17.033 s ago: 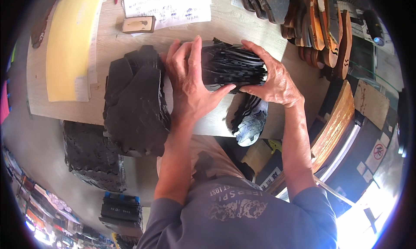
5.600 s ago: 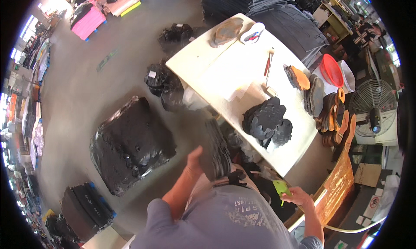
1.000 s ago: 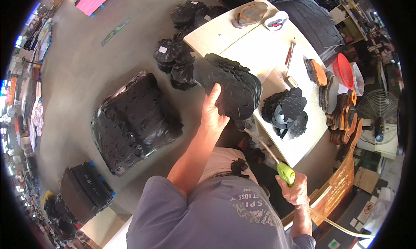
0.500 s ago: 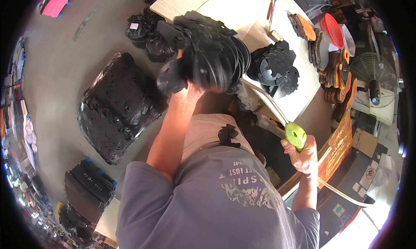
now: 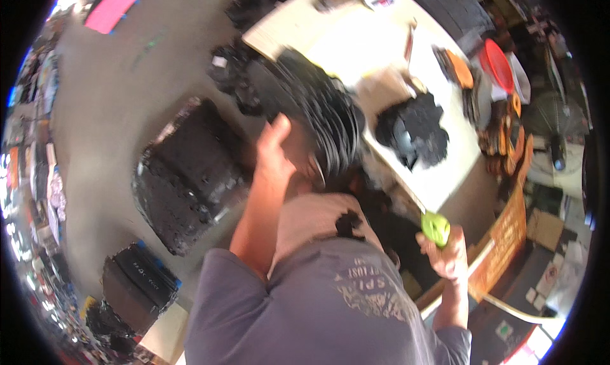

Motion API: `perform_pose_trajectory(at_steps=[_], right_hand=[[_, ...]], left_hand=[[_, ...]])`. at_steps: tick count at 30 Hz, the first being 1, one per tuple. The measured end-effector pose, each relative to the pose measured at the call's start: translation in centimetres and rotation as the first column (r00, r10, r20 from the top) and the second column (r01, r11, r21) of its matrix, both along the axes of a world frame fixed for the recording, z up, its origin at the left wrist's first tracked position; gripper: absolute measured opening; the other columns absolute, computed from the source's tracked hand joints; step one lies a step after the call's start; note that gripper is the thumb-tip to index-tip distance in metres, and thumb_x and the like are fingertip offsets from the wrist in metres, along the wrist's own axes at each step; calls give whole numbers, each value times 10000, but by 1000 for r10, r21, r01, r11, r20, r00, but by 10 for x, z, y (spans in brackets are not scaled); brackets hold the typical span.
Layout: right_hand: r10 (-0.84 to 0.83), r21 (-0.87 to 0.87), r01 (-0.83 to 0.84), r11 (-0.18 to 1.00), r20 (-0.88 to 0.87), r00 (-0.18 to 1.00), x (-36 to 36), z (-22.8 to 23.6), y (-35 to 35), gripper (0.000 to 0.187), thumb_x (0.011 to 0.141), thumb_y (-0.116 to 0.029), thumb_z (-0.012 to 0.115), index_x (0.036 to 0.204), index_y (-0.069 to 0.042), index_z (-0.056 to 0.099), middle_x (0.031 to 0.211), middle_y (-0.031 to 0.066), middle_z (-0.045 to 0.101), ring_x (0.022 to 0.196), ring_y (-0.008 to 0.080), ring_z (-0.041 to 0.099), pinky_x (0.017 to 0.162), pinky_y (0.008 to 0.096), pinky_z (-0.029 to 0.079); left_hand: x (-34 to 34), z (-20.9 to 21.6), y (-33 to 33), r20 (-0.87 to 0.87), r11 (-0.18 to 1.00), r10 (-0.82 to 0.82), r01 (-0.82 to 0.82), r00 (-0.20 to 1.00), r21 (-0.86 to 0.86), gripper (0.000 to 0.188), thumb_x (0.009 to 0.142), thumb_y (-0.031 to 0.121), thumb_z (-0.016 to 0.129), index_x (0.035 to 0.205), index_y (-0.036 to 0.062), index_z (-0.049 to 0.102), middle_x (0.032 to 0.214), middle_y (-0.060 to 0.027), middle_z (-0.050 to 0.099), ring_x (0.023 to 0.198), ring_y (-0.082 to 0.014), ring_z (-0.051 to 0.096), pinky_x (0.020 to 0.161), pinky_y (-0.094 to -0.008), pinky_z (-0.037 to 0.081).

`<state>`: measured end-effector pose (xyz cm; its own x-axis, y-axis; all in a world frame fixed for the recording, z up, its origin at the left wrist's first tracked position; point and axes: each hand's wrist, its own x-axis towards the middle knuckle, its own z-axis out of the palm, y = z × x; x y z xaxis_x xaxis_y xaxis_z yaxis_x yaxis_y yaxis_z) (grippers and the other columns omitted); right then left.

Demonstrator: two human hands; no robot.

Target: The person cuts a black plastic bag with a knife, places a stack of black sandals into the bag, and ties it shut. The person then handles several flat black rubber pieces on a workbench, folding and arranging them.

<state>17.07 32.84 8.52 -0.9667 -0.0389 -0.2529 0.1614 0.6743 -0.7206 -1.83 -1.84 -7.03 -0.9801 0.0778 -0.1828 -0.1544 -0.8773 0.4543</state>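
Observation:
A thick stack of thin black cut sheets [image 5: 324,104], fanned at its edges, is at the near left edge of the table. My left hand [image 5: 274,155] grips its left side, thumb side up; part of the fingers is hidden by the sheets. On the right, my right hand [image 5: 448,254] is closed round the green handle of an air blow gun [image 5: 436,228]. Its slim nozzle points up and left past the table edge, blurred. A second pile of black cut pieces [image 5: 416,130] lies on the table, right of the stack.
The pale table [image 5: 298,22] also bears a red bowl [image 5: 497,65] and several orange and dark shoe-sole-shaped pieces [image 5: 499,127]. A large black bundle [image 5: 190,174] and black bags [image 5: 232,73] lie on the floor at left. A hose [image 5: 518,308] runs at lower right.
The whole view has shifted, so things sit lower and farther right. The loose sheets by my left hand, spread out and blurred before, now lie closer to the stack. Both hands keep their holds.

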Motion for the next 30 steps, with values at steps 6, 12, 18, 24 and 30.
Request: perform_pose_trajectory(at_steps=[6,12,18,24,30], right_hand=[[-92,-232,104,967,60,994,-27,16,2,250,947,-169,784,1080,38,737,637,64,675,553,137,653,538,291,511],[156,54,-179,982,282,947,-64,61,7,339,906,-152,816,1211,-19,752,752,138,716,630,201,666,637,341,524],[372,51,-406,912,308,875,-102,83,0,397,884,-148,814,1259,-38,741,950,192,779,753,302,742,736,373,571],[366,143,-496,857,511,778,-117,80,-8,387,889,-229,803,1216,-30,745,900,228,748,747,406,700,718,423,551],[232,117,-340,933,526,818,-107,65,1,424,871,-285,847,1188,-19,753,851,193,736,679,302,648,694,388,519]], left_hand=[[6,-5,-57,2,870,-457,448,889,-208,764,831,76,820,1517,4,491,1340,-83,670,1233,-235,638,1080,-385,489],[15,13,-79,106,535,-751,694,652,-482,732,817,30,834,1479,-35,531,1404,-81,643,1279,-197,589,1132,-359,436],[16,42,-69,305,-116,-910,535,281,-837,826,830,280,829,1502,-67,497,1424,-207,639,1351,-312,585,1143,-381,444],[28,58,-40,179,-132,-980,378,92,-916,787,802,242,821,1490,-6,531,1258,-270,691,1142,-408,678,969,-448,532],[26,37,-60,255,-174,-943,337,214,-925,759,777,259,855,1389,-97,581,1246,-320,682,1131,-406,693,966,-401,537]])
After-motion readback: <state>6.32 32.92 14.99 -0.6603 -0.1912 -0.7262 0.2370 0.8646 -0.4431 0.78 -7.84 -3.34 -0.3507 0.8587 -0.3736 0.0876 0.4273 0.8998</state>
